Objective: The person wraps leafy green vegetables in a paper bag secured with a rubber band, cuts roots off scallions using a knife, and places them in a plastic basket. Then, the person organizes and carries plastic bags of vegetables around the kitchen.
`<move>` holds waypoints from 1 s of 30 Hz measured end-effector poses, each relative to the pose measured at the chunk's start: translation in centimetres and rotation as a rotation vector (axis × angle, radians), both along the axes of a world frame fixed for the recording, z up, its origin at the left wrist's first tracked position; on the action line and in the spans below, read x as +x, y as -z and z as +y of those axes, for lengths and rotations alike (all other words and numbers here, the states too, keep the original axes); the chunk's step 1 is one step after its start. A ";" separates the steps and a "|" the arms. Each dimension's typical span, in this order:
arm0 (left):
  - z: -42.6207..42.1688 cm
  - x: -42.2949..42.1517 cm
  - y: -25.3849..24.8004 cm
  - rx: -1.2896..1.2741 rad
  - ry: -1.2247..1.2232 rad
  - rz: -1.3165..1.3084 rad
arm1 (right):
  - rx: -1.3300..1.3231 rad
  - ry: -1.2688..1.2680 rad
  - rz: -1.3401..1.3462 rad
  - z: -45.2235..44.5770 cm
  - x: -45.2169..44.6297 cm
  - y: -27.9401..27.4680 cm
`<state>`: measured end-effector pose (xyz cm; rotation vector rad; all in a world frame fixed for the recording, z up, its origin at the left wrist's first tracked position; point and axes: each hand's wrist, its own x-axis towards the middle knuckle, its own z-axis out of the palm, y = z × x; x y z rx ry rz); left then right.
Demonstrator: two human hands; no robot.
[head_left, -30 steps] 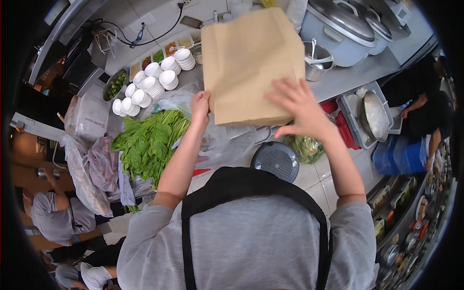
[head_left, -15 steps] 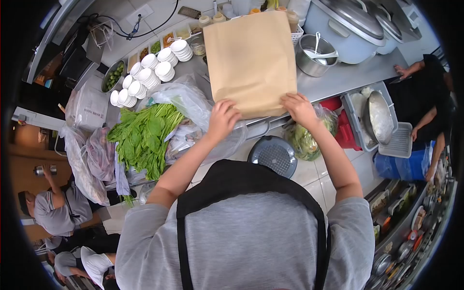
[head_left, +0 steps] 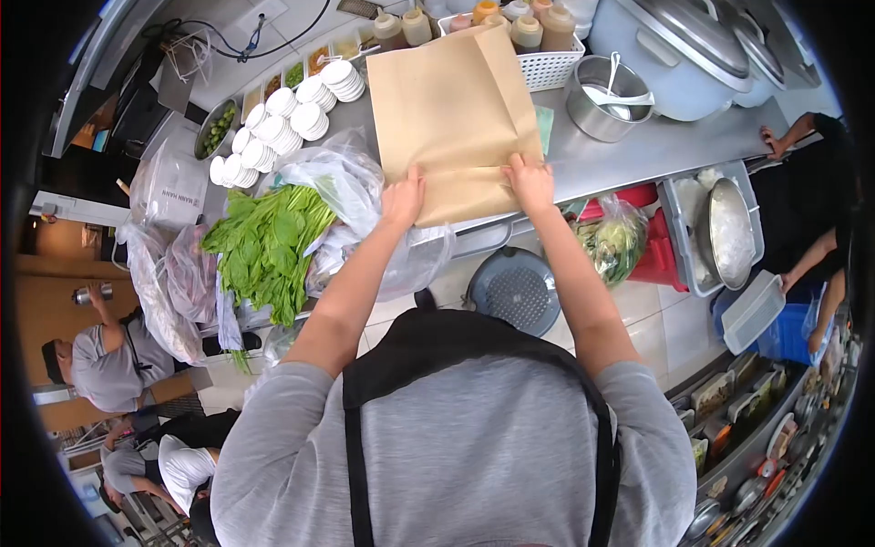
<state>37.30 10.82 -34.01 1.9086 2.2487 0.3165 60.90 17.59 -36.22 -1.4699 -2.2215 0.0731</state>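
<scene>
While the brown paper bag is being supported by the steel counter at the upper centre of the frame, its lower left side is being gripped by the left hand, its lower right by the right hand.

The person wears a softly mottled grey shirt with loose short sleeves ending near the elbows. Against it sits a black apron, rounded, with narrow straps. The left hand and right hand are bare.
</scene>
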 end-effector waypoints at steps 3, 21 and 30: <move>-2.4 1.6 -0.2 0.193 0.261 0.187 | 0.142 -0.038 -0.075 -1.2 -1.3 0.8; -5.7 0.6 3.1 0.019 0.451 0.151 | -0.148 0.036 0.253 9.4 3.6 2.0; -5.7 1.4 2.7 -0.023 0.492 0.156 | 0.113 -0.056 0.023 -0.4 14.8 4.0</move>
